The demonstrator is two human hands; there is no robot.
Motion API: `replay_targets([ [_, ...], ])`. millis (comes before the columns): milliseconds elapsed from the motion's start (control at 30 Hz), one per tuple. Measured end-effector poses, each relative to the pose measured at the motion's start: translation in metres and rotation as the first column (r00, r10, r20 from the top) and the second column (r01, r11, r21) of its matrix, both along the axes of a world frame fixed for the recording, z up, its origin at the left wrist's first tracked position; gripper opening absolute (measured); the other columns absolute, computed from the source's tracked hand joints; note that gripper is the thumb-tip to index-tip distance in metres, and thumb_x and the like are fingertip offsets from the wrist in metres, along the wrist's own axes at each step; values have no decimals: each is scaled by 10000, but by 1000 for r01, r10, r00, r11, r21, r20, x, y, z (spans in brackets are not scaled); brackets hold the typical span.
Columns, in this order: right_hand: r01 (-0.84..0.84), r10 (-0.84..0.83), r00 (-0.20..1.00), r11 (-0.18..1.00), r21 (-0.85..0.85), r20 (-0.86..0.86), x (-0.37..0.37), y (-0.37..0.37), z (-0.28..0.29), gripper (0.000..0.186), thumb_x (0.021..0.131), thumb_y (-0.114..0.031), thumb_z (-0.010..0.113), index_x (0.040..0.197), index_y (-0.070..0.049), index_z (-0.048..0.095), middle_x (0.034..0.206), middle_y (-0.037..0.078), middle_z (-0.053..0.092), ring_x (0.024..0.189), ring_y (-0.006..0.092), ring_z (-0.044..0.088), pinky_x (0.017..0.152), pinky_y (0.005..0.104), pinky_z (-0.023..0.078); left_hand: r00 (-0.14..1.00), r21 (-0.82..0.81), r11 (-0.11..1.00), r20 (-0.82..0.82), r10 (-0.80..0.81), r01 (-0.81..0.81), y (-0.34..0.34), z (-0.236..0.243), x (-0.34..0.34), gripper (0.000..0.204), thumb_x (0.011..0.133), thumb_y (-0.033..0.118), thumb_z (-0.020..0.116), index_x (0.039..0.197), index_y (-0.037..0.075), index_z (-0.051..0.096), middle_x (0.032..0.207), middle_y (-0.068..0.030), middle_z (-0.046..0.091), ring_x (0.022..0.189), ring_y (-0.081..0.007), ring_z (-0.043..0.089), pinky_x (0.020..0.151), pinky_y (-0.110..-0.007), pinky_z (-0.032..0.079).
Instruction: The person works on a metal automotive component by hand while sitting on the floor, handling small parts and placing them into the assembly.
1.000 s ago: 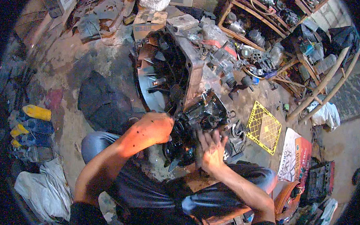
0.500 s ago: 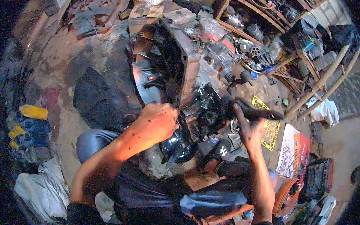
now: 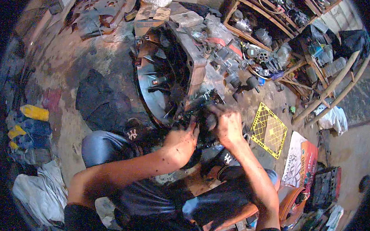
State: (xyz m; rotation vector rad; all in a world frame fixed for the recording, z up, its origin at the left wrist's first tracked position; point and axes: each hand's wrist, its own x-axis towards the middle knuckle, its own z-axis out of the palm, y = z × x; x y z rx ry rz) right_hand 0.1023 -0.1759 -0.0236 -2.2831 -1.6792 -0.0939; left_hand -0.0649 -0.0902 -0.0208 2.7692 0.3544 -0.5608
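A large metal bell housing (image 3: 155,87) stands tilted in front of me, its hollow side facing left. At its lower right lies a dark, oily metal assembly (image 3: 204,97). My left hand (image 3: 179,144) is against this assembly, fingers bent around something I cannot make out. Just to its right, my right hand (image 3: 230,127) has its fingers curled on a dark round part (image 3: 209,120) at the assembly. Much of what both hands touch is hidden by fingers and shadow. My shoes show beside the parts, under my knees.
A yellow plastic crate (image 3: 269,129), printed sack (image 3: 299,153) and wooden poles (image 3: 339,81) lie at right. Behind are wooden shelves of metal parts (image 3: 262,36) and scattered components (image 3: 232,68). Yellow-topped containers (image 3: 34,111) and a white sack (image 3: 39,191) sit at left.
My right hand, half a second ago out right holding a long dark piece, has moved left onto the assembly. My left hand has shifted right and down.
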Motion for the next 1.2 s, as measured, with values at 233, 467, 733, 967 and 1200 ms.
replay_targets([
  [233,-67,77,991,993,99,-106,-22,5,-2,298,760,-78,696,1055,-44,670,985,172,682,901,297,668,807,360,520,989,189,971,-6,-145,144,-37,9,-24,515,874,130,493,1371,9,427,1457,-200,327,1164,-286,526,924,-389,444],
  [467,-37,56,972,996,86,-229,-25,11,-9,249,751,-85,655,986,-1,663,870,192,670,839,342,659,766,410,526,993,-81,990,5,-118,118,-2,16,-23,297,834,213,583,1032,-2,636,1315,-216,446,938,-308,638,746,-419,564],
  [733,-36,61,975,993,115,-215,-37,11,-2,227,745,-136,671,931,-6,658,889,214,653,798,374,638,748,435,514,988,-133,983,99,-115,128,10,0,-30,396,860,283,586,1088,-41,574,1249,-230,468,925,-339,624,744,-433,557],
  [967,86,-53,948,992,91,-314,2,8,-7,235,735,-70,665,962,-10,668,930,199,670,876,343,654,783,397,515,977,31,999,214,-17,10,-7,-15,-32,455,838,227,592,1173,-72,517,1245,-269,450,880,-358,632,729,-429,561],
  [1200,90,-51,892,994,65,-449,-4,18,27,282,741,-82,650,1009,5,652,991,220,653,898,366,644,803,430,516,985,77,991,145,96,-108,-22,-80,-32,292,840,175,539,1077,36,637,1070,-198,639,770,-279,676,634,-402,555],
])
